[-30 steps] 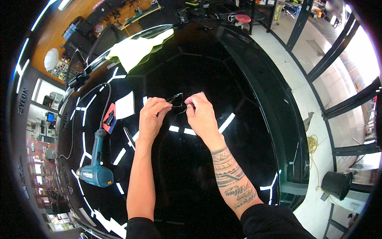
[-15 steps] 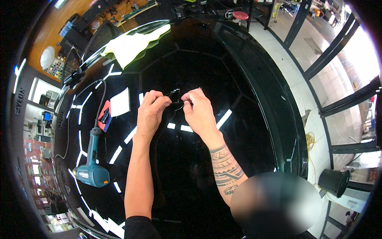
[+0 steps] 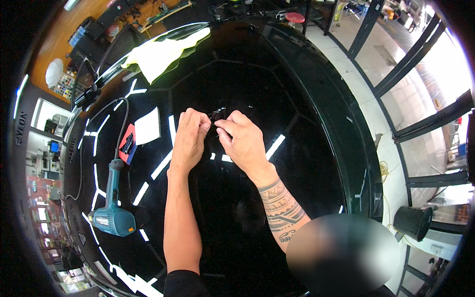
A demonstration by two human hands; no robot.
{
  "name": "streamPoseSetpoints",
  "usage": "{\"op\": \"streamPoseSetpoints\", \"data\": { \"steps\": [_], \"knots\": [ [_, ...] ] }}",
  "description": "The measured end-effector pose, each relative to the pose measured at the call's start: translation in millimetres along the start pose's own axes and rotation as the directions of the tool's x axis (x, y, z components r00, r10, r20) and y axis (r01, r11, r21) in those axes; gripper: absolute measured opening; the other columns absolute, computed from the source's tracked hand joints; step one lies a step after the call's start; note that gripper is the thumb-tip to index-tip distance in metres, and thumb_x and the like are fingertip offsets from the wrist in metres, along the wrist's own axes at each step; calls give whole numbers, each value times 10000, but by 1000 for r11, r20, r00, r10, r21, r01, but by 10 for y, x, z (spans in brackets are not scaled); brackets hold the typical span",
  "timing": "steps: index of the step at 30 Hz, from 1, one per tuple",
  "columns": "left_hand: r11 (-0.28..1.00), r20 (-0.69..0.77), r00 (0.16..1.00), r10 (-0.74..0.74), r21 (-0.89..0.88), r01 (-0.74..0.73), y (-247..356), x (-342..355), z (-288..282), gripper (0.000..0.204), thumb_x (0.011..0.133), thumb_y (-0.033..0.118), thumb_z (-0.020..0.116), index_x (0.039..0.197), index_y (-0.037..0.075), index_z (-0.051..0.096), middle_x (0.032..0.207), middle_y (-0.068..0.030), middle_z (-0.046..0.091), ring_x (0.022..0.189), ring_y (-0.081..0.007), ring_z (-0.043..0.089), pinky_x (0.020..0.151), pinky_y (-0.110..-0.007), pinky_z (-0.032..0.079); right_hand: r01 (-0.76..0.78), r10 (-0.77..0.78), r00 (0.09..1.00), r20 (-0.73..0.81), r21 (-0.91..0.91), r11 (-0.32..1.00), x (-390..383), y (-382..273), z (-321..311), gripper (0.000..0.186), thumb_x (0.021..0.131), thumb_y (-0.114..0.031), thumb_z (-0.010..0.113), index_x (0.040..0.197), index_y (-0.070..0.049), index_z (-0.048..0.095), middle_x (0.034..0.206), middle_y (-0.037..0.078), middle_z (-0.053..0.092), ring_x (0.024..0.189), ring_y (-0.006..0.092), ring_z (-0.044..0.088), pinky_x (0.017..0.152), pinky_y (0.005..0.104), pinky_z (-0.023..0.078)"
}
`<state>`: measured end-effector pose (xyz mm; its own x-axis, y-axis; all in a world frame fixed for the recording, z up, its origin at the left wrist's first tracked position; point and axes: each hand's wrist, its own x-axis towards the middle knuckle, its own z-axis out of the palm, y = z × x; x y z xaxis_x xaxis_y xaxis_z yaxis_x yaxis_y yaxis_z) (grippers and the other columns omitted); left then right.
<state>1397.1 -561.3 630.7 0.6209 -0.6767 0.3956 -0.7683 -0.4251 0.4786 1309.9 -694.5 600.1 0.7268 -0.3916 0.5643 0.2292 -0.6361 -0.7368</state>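
My left hand (image 3: 191, 133) and my right hand (image 3: 242, 141) meet above a glossy black car panel (image 3: 222, 208). Thumb and fingertips are pinched together on both hands, almost touching. Between them shows a small, dark, shiny, thin piece (image 3: 218, 114), crinkled with bright glints. Its kind is too hard to make out against the black surface, and the fingers cover part of it.
To the left lies a blue-green heat gun (image 3: 115, 220) with its cord. Beyond it are a red-and-blue card-like piece (image 3: 127, 143) with a black item on it and a white sheet (image 3: 147, 126). A yellow-green cloth (image 3: 161, 52) lies farther off. A black bucket (image 3: 413, 222) stands right.
My right hand has moved left toward my left hand, and the gap between the fingertips has narrowed. The view has shifted slightly.
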Motion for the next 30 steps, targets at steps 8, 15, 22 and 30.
{"op": "streamPoseSetpoints", "data": {
  "steps": [8,15,22,30],
  "knots": [
    [985,53,995,-86,-143,93,-40,20,-57,45,891,26,600,917,26,563,907,-95,501,888,-276,503,788,-367,421,84,-91,995,-27,-187,979,27,-34,133,125,781,-81,738,899,-52,707,820,72,617,760,248,634,648,350,516],
    [980,60,996,-73,-179,82,-94,31,-68,50,882,34,613,924,32,584,898,-94,509,898,-279,510,803,-378,423,113,-122,992,-30,-213,970,51,-15,223,52,845,-80,637,839,-33,615,806,104,585,754,287,614,639,403,509],
    [973,71,994,-85,-208,98,-130,40,-57,41,893,51,611,928,34,597,900,-97,515,901,-284,515,811,-388,424,102,-98,995,29,-329,939,33,-55,241,27,849,-63,636,867,-43,636,827,102,569,785,296,591,683,413,464],
    [979,72,994,-79,-184,91,-106,39,-28,26,914,58,600,926,39,587,914,-100,524,925,-293,510,827,-404,432,111,-125,992,-10,-384,917,13,-61,277,31,847,-72,595,847,-48,616,836,92,572,812,272,583,694,401,420]
  ]
}}
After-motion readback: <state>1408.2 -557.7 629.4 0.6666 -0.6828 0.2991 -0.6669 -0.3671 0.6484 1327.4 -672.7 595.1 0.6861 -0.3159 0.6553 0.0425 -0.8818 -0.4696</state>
